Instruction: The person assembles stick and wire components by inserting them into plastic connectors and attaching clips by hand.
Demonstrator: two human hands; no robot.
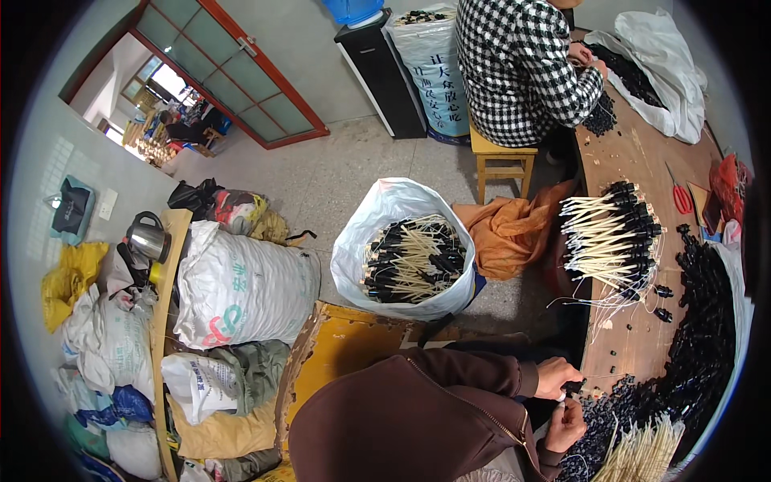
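At the table's near edge, low on the right, my two hands work close together. My left hand (557, 377), in a brown sleeve, is closed on a small black piece (573, 387). Just below it, my right hand (565, 426) has its fingers curled in a pinch, with a small white patch at the upper fingertip. What that pinch holds is too small to make out. Many small black parts (614, 410) lie loose beside the hands. A bundle of thin pale sticks (642, 451) rests nearest my right hand.
Farther along the wooden table (618, 173) lie stacked pale sticks with black ends (610, 237), a black heap (703, 313) and red-handled scissors (683, 198). A co-worker in a checked jacket (506, 72) sits on a stool (502, 153). An open white sack (353, 241) holds more sticks.
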